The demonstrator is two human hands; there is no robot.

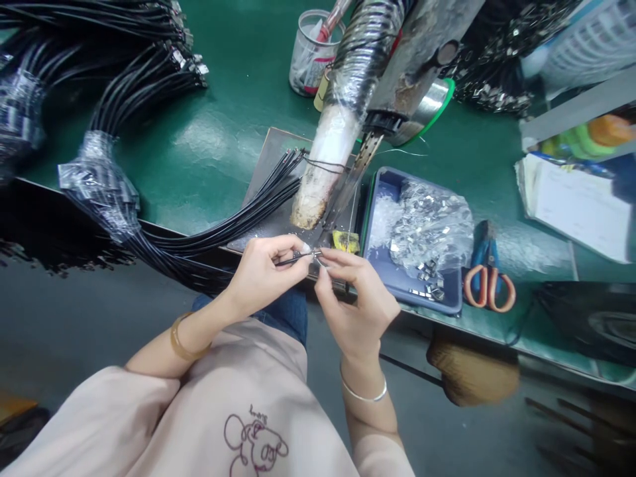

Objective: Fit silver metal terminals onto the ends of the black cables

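Your pale shirt (199,404), printed with a line drawing, fills the foreground below both forearms. Your left hand (263,273) pinches a thin black cable (287,261) between thumb and forefinger, the other fingers curled in, just past the edge of the green bench (223,146). Your right hand (356,298) meets the cable's tip with thumb and forefinger bent toward each other; whether they grip some small piece there, I cannot tell. Beyond them, a wrapped tube (330,136) slants down beside a slotted metal bar (365,156). On your left, a bundle of black cables (253,211) runs onto a dark board (279,147). On your right sits a blue tray (377,265) holding bagged metal pieces (430,222), with orange-handled scissors (492,288) just beside it.
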